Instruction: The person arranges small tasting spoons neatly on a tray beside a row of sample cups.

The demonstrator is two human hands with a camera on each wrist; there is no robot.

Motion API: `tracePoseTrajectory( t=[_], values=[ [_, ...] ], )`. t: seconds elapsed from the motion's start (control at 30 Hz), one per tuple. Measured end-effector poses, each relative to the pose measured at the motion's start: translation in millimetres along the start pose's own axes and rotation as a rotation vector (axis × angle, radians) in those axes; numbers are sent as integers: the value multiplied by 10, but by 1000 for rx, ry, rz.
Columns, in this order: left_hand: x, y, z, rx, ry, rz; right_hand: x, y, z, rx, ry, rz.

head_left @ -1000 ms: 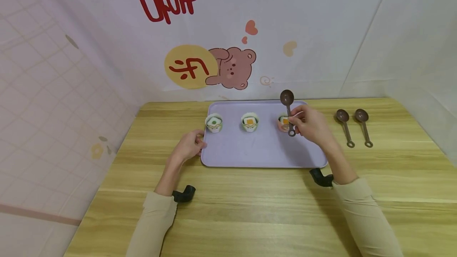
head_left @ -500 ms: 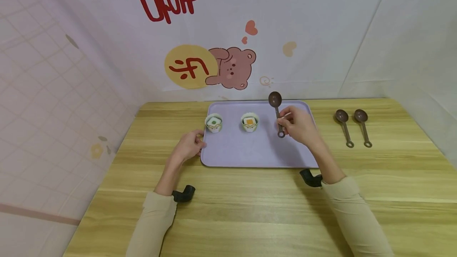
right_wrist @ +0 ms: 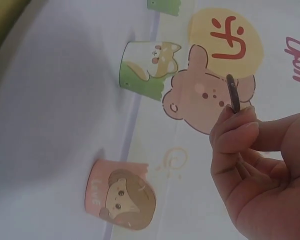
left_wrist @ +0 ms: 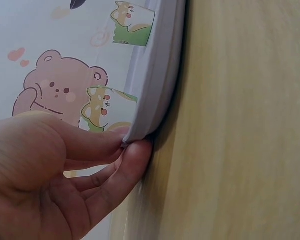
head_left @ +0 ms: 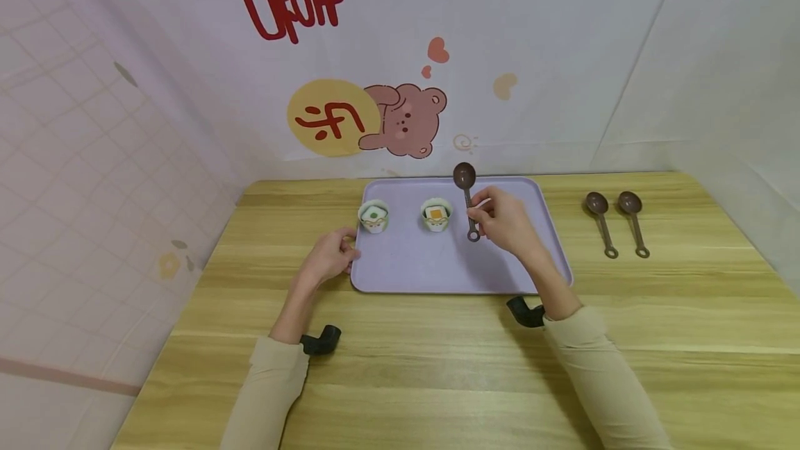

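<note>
My right hand (head_left: pixel 505 222) pinches a dark brown measuring spoon (head_left: pixel 464 176) by its handle, bowl end pointing away, over the lilac tray (head_left: pixel 412 266). With thumb and fingers, my left hand (head_left: pixel 329 254) grips the tray's left edge; the left wrist view shows the raised rim (left_wrist: pixel 162 80) between them. A green-and-white paper cup (head_left: pixel 375 223) stands at the tray's left, holding a white piece with a green dot. Another such cup (head_left: pixel 436 223) stands mid-tray, with a white and orange piece inside. The pink cup (right_wrist: pixel 121 195) shows in the right wrist view, hidden behind my right hand in the head view.
Two more brown measuring spoons, a nearer-in one (head_left: pixel 598 205) and an outer one (head_left: pixel 631 205), lie side by side on the wooden table (head_left: pixel 425 367) right of the tray. A white printed backdrop (head_left: pixel 537 33) rises behind the table.
My right hand has moved left with the spoon, from over the pink cup toward the middle cup. The left hand and the tray have stayed in place.
</note>
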State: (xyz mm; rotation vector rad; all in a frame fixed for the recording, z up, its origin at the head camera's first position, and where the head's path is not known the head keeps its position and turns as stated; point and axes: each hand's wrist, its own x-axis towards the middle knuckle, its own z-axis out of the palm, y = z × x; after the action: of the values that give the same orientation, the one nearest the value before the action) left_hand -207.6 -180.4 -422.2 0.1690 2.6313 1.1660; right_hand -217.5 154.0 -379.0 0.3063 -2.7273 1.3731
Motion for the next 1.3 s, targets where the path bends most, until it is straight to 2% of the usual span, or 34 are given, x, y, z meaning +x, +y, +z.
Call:
tracePoseTrajectory(
  t=[0.37,0.57,1.3],
  values=[
    [6,-12,-13,-14,-5,-2,58,-113,197,48,-12,-6],
    [14,-10,-18,-22,-8,-1,105,-145,291,48,-5,20],
    [18,-2,-27,-14,-13,2,223,-259,659,43,21,1]
  ],
)
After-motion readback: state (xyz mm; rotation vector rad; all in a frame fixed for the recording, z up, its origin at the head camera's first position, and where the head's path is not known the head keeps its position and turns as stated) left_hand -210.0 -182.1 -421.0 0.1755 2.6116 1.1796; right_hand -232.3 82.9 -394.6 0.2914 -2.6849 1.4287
